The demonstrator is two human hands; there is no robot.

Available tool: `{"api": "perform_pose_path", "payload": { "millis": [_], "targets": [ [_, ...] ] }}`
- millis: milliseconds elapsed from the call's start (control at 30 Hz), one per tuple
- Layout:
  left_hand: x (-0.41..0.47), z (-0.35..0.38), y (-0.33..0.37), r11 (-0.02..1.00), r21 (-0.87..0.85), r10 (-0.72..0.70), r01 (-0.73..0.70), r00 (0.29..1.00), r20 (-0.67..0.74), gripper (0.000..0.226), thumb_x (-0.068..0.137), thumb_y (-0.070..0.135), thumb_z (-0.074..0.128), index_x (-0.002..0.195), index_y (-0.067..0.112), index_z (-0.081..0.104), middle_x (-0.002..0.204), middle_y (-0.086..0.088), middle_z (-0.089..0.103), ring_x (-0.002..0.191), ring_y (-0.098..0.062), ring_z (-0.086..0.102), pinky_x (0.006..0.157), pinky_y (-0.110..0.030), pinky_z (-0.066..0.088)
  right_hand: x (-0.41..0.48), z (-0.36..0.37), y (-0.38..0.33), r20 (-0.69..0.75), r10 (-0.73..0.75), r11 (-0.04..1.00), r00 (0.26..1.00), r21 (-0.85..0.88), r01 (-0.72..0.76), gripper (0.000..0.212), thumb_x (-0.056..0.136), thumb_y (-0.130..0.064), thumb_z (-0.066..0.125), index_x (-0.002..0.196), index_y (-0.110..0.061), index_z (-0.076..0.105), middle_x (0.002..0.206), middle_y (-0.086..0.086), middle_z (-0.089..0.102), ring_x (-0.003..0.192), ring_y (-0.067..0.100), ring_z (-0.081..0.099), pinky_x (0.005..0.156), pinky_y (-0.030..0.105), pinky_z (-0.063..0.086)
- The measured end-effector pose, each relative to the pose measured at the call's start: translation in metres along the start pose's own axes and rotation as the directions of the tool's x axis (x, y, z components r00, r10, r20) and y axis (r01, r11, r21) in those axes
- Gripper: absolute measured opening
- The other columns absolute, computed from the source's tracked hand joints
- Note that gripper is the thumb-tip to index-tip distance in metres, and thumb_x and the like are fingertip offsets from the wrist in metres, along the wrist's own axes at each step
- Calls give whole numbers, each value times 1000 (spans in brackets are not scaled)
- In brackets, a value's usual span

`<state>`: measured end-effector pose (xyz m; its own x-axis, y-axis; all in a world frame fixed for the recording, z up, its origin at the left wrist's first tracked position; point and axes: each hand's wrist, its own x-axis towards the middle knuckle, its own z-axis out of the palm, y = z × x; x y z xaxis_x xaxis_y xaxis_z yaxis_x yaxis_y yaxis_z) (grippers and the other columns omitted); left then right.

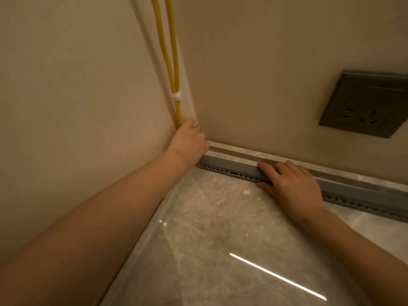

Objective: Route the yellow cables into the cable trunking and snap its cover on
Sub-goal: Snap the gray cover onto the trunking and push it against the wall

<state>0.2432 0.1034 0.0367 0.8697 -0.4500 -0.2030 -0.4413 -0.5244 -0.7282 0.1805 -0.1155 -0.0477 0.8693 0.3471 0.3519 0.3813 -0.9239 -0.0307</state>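
Left hand (187, 140) closed on two yellow cables (170, 62) at wall corner, prob. feeding them in, right hand (291, 184) fingers flat, pressing long grey plastic trunking (229, 166) down along skirting.

Counted around wall socket (364, 104):
- yellow cables (171, 62): two, far left of socket, in wall corner
- white tie (176, 96): one, binding both cables
- grey trunking (231, 168): one length, below socket, along skirting
- hands: two, left hand (189, 140) lower left of socket, right hand (291, 184) below socket
- sockets: one
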Motion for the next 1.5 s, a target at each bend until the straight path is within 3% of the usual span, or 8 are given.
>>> {"api": "perform_pose_path", "payload": {
  "millis": [467, 700, 867, 1033, 1167, 1333, 1400, 1500],
  "targets": [
    [13, 5, 2, 931, -343, -177, 126, 977, -122, 22, 86, 5, 45, 98, 10, 63, 105, -9, 60, 109, -30, 44, 97, -40, 28, 9, 0, 31, -257, -6, 1000, 966, 11, 10, 36, 74, -19, 76, 106, -6, 67, 77, 16, 64, 66, 35, 57, 55, 39, 46],
    [6, 23, 24, 737, -675, -396, 38, 833, -386, 33, 70, -8, 50, 98, -4, 66, 106, -23, 58, 107, -39, 49, 98, -45, 37, 24, 16, 31, -334, -99, 995, 937, -10, 101, 41, 70, -5, 79, 108, -3, 65, 92, 19, 61, 79, 33, 53, 64, 36, 45],
    [-3, 29, 54, 415, -909, -635, 34, 727, -263, 40, 74, -13, 54, 113, -6, 60, 124, -26, 52, 123, -39, 43, 107, -44, 36, 35, 22, 31, -417, -186, 980, 889, -12, 200, 23, 81, -10, 68, 102, 0, 67, 80, 14, 63, 75, 28, 46, 66, 37, 39],
    [-4, 39, 64, 474, -856, -610, 207, 778, -150, 52, 86, 5, 48, 137, -1, 37, 148, -23, 27, 141, -30, 17, 116, -42, 3, 42, 22, 26, -406, -221, 972, 887, -19, 233, 22, 84, -12, 64, 101, 0, 68, 74, 12, 62, 66, 30, 53, 66, 37, 39],
    [-9, 45, 70, 431, -890, -620, 150, 765, -172, 52, 85, 1, 51, 136, -3, 38, 149, -24, 24, 141, -33, 18, 117, -41, 10, 46, 24, 22, -423, -240, 967, 874, -25, 254, 20, 84, -10, 65, 100, 1, 68, 72, 12, 62, 64, 29, 54, 65, 37, 43],
    [-14, 38, 70, 108, -994, -785, -10, 613, -91, 53, 81, -9, 54, 132, -2, 43, 147, -19, 26, 136, -24, 28, 111, -12, 15, 53, 30, 19, -440, -237, 966, 866, -12, 258, 18, 83, -8, 67, 99, 0, 69, 72, 11, 62, 65, 29, 54, 67, 37, 42],
    [-13, 27, 65, 98, -992, -838, -80, 531, -125, 51, 78, -11, 56, 127, 0, 49, 141, -23, 27, 132, -29, 33, 111, -16, 22, 54, 32, 18, -444, -231, 967, 866, -7, 254, 18, 84, -10, 66, 98, 0, 69, 72, 11, 63, 66, 28, 52, 68, 37, 42],
    [-9, 10, 49, 164, -982, -937, -97, 296, -185, 40, 74, -8, 57, 113, 0, 55, 131, -27, 31, 124, -32, 38, 108, -23, 28, 53, 32, 17, -446, -205, 970, 871, 28, 243, 17, 84, -11, 65, 97, -1, 70, 72, 10, 63, 64, 29, 54, 65, 37, 44]
  ]
}}
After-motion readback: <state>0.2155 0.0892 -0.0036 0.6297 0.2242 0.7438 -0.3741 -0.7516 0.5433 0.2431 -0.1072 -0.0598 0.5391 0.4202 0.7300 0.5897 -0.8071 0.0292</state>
